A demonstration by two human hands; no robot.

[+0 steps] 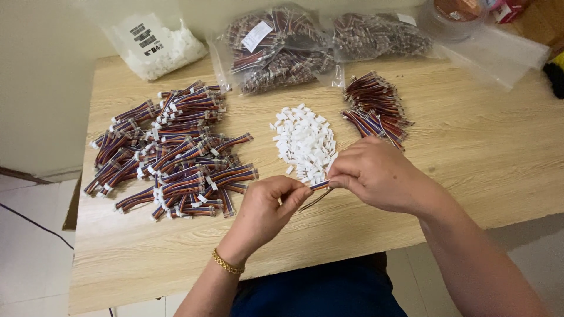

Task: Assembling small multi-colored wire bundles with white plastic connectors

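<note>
Head view — wooden table (482, 147), white wall (41, 88)

Wire bundle (319, 185): ends hidden inside both hands' fingers.
Clear bags (282, 47): contents blurred.
Round container (452, 14): cut by top edge.
Right forearm: leaves frame bottom.

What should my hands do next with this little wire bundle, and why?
Probably press the white connector at the right hand onto the wire bundle that the left hand pinches. The bundle's end already meets the right fingertips, just beside the connector pile.
</note>
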